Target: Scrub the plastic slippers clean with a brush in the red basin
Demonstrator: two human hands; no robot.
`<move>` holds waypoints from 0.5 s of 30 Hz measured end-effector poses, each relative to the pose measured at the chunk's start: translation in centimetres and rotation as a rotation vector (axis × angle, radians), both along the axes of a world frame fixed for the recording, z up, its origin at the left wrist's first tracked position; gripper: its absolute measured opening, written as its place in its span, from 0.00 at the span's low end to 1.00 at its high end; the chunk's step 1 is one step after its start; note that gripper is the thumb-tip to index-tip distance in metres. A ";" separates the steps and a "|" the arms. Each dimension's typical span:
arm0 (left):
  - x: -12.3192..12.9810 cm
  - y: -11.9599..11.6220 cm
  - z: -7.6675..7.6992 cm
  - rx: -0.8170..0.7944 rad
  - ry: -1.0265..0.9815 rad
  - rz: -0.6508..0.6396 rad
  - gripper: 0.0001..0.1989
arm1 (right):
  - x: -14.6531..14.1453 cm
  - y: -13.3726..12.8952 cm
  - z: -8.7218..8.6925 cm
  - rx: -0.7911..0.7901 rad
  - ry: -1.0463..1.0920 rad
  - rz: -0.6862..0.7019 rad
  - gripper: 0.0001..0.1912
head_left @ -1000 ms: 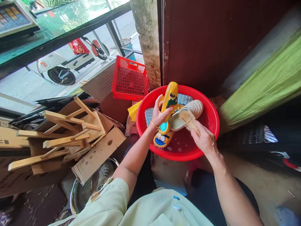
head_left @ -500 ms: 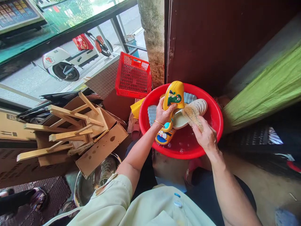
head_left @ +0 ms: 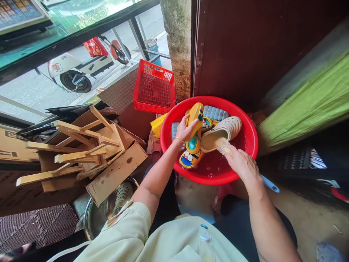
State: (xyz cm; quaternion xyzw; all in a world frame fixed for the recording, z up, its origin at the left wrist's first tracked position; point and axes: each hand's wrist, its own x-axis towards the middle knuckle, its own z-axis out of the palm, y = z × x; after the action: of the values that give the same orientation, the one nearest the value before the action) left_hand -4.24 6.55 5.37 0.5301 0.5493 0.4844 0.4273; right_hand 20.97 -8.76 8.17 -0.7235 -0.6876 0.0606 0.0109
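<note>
My left hand (head_left: 187,128) is closed around a yellow clog (head_left: 195,114) with a cartoon on it, held tilted over the left half of a red basin (head_left: 250,156). In my right hand (head_left: 242,162) is a scrub brush (head_left: 223,146), its pale bristles turned toward the shoes and its blue handle end sticking out behind the wrist. Between the hands lies a beige clog (head_left: 231,128) with holes in its upper. Another yellow cartoon clog (head_left: 191,159) rests below my left hand, and a grey-blue ridged shoe (head_left: 215,113) lies at the back. Soapy water covers the bottom.
A red plastic crate (head_left: 155,87) stands behind the basin. To the left, a wooden stool (head_left: 89,143) lies overturned on cardboard, near a metal bowl (head_left: 89,218) with a shoe in it. Green cloth (head_left: 308,98) hangs at right.
The yellow clog in my left hand has been turned and lowered slightly to the left. My right hand has rotated the brush, bringing its blue handle into sight.
</note>
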 end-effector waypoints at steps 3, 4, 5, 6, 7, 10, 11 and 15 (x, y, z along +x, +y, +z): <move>0.2 -0.1 -0.6 -0.039 0.164 -0.153 0.33 | 0.8 0.2 1.1 -0.149 -0.018 -0.036 0.27; 0.4 -0.4 -0.7 -0.034 0.219 -0.222 0.34 | 1.1 0.3 1.4 -0.189 -0.022 -0.044 0.27; 0.7 -0.6 -0.8 -0.020 0.281 -0.285 0.36 | 1.2 0.4 1.6 -0.218 -0.026 -0.053 0.27; 1.1 -1.0 -0.9 0.000 0.349 -0.341 0.38 | 1.4 0.4 1.8 -0.236 -0.029 -0.064 0.28; 1.6 -1.3 -1.1 0.017 0.420 -0.391 0.39 | 1.6 0.5 1.9 -0.244 -0.032 -0.076 0.28; 3.0 -2.3 -1.7 0.009 0.615 -0.481 0.40 | 2.0 0.5 1.7 -0.254 -0.046 -0.107 0.28; 3.4 -2.5 -1.9 -0.014 0.675 -0.490 0.41 | 2.1 0.5 1.5 -0.261 -0.054 -0.114 0.29; 4.4 -2.9 -2.6 -0.102 0.841 -0.487 0.42 | 2.1 0.7 0.3 -0.275 -0.069 -0.120 0.30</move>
State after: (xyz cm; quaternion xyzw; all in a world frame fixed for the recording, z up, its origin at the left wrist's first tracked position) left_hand 0.14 3.63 2.80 0.7713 0.5575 0.0866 0.2946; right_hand 23.03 -8.05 8.51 -0.7594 -0.6285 0.1284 -0.1082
